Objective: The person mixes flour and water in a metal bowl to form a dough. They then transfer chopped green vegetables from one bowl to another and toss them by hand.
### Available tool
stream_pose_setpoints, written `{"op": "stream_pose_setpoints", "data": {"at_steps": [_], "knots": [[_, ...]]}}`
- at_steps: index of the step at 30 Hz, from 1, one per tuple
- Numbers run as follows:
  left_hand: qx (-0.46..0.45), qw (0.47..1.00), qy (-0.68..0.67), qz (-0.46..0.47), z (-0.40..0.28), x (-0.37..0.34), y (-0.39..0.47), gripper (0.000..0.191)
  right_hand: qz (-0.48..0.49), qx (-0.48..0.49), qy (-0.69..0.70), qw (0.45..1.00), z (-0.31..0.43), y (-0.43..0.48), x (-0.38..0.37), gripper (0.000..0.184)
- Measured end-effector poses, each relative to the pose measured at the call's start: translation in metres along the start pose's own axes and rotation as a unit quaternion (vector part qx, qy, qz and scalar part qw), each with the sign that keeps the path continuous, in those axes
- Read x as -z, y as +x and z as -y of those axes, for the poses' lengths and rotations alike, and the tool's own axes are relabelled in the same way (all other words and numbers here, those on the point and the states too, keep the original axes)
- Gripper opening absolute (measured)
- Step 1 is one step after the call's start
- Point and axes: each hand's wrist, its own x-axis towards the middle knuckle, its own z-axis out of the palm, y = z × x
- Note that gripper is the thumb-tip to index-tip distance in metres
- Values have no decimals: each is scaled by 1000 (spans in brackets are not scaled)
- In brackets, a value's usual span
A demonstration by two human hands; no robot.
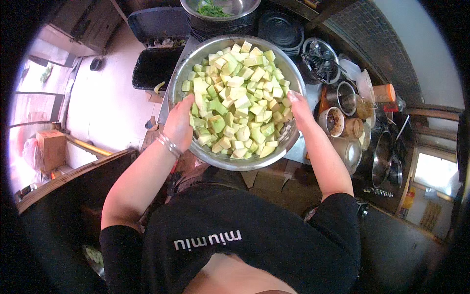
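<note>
A large round stainless steel bowl [227, 164] is full of pale green cubes of a peeled vegetable [240, 101]. On its left side my left hand [180, 119] grips the rim, with the thumb inside against the cubes. My right hand [302, 110] holds the opposite rim in the same manner. The fingers beneath the bowl are hidden on both sides. The bowl is level in front of my body, over the near edge of a metal worktop [312, 95].
Beyond the bowl stands another steel bowl [240, 14] with green leaves. An open black-lined bin [152, 68] is at the left. Along the right lie a bowl of dark pieces [321, 60], a white seasoning bowl [331, 122], several jars and a wok [382, 158].
</note>
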Motion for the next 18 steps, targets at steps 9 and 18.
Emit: {"op": "stream_pose_setpoints", "data": {"at_steps": [9, 18], "knots": [[77, 982, 29, -170, 46, 29, 114, 53, 271, -286, 236, 888, -6, 71, -45, 36], [159, 987, -7, -37, 45, 15, 129, 55, 482, -209, 140, 840, -25, 95, -81, 42]]}}
